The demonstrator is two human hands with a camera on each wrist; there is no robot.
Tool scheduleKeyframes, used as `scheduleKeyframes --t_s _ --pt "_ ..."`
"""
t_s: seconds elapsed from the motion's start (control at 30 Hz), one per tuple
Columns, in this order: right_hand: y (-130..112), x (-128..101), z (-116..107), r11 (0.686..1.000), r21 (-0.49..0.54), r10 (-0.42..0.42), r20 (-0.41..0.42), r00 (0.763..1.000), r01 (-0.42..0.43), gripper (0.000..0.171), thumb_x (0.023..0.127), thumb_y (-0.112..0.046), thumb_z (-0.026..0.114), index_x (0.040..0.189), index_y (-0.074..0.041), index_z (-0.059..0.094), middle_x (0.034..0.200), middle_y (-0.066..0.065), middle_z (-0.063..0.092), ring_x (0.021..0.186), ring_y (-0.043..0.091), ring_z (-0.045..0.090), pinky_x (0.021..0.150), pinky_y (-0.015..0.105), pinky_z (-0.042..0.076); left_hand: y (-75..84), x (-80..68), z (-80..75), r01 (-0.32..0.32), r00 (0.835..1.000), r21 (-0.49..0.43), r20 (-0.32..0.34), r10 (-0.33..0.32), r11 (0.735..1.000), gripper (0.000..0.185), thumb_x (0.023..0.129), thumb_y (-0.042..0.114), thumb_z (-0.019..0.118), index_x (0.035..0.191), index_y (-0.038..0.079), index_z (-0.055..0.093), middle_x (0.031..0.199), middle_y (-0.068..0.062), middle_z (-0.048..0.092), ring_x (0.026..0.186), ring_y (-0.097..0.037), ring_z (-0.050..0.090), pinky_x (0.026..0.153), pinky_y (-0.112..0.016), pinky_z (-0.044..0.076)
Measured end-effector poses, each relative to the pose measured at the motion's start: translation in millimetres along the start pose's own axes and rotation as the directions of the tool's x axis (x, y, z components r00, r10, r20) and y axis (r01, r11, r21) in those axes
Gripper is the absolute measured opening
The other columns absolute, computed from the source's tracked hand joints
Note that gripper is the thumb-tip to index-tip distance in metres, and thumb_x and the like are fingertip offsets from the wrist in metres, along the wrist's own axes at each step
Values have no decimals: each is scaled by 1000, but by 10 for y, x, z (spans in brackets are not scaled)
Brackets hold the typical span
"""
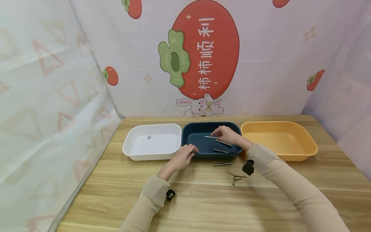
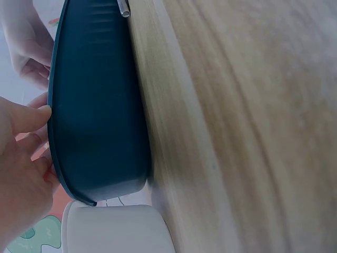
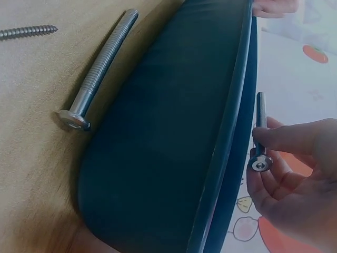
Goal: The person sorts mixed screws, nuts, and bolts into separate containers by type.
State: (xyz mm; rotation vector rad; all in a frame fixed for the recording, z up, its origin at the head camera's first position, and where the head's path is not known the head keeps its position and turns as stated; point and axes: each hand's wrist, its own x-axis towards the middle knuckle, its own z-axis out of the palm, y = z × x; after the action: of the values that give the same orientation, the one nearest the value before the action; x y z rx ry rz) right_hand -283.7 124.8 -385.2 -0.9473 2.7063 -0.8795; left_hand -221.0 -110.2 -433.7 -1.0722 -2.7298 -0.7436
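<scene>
My right hand (image 1: pixel 227 134) pinches a silver bolt (image 3: pixel 261 113) between thumb and fingers, over the dark blue tray (image 1: pixel 200 156). In the right wrist view its round socket head faces the camera. Two other bolts, one (image 1: pixel 223 142) near my right hand and one (image 1: pixel 221 150) closer to the front wall, lie inside this tray. My left hand (image 1: pixel 182 157) grips the tray's front rim near its left corner; in the left wrist view the thumb (image 2: pixel 34 117) presses the outside and the fingers go behind the rim. Another bolt (image 3: pixel 97 71) lies on the table before the tray.
A white tray (image 1: pixel 150 157) with a small metal piece (image 1: pixel 149 137) in it stands left of the blue one. To the right stands a yellow tray (image 1: pixel 292 157). Several small screws (image 1: pixel 236 177) lie on the wooden table (image 1: pixel 203 206). A printed cloth (image 1: pixel 139 93) hangs behind.
</scene>
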Motion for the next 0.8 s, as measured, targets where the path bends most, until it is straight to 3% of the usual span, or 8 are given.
scheduleKeyframes --t_s 0.13,0.37,0.8 --pt "-15 24 4 999 15 34 -6 999 -33 25 79 7 54 102 4 63 86 16 61 70 19 50 64 31 46 6 0 1 0 1000 -5 1 0 1000 15 87 -1 48 96 8 55 94 -4 56 87 -19 49 77 -33 37" --pt "-75 8 15 998 19 61 -35 998 -60 24 81 1 57 105 5 62 100 20 59 92 28 55 82 41 45 31 -8 -16 -8 1000 -3 -12 8 1000 14 87 -1 48 96 7 55 94 -5 56 88 -20 50 78 -34 37" --pt "-173 -206 54 998 68 1 -56 998 3 22 83 -1 56 104 3 61 99 16 61 85 23 58 75 35 48 20 -12 -12 -9 1000 -9 -9 9 1000 15 88 -1 47 97 7 55 94 -5 56 88 -20 50 78 -34 37"
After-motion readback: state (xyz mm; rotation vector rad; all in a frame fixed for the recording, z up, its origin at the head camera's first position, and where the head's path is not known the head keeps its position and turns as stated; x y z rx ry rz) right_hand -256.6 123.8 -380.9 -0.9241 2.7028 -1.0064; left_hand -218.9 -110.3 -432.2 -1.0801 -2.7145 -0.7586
